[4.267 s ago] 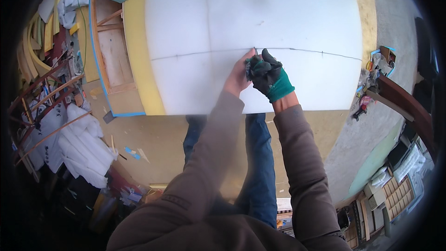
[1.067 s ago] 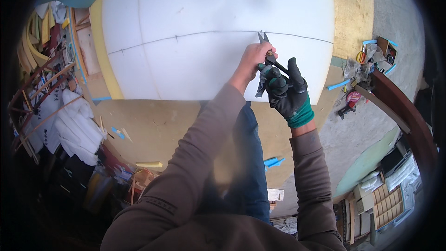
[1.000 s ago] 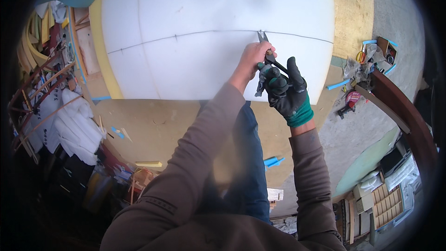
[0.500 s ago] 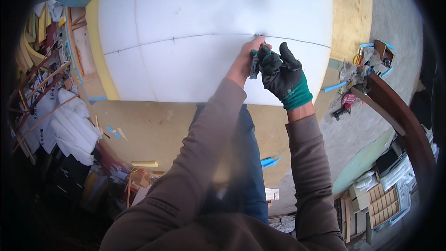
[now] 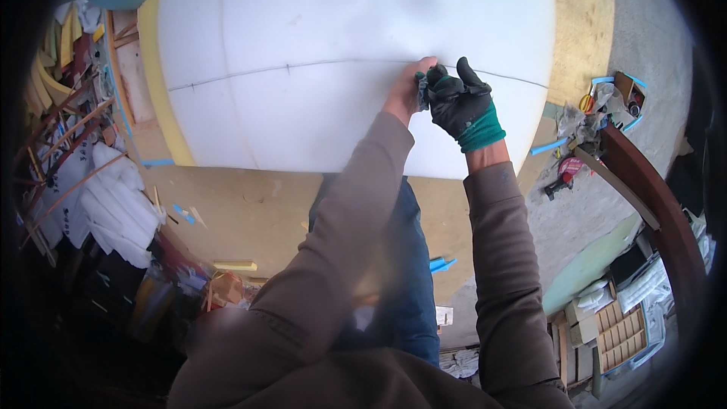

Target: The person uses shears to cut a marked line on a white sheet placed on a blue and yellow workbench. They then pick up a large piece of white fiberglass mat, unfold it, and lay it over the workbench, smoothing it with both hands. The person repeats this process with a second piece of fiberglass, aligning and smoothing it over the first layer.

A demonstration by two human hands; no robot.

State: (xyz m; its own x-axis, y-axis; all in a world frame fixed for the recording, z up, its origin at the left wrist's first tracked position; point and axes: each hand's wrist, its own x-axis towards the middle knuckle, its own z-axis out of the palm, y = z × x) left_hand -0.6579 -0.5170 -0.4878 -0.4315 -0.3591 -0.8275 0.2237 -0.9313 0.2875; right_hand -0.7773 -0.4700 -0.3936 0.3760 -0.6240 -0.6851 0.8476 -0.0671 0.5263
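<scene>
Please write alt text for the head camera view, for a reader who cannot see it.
Seen from above, a person's bare left hand and green-cuffed, dark-gloved right hand meet on a dark line drawn across a large white foam sheet lying on a yellowish board; what they grip is hidden. Clutter lines both sides.

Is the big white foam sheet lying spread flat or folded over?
Spread flat: the big white foam sheet lies open across the yellow board, with one dark line drawn across it.
</scene>
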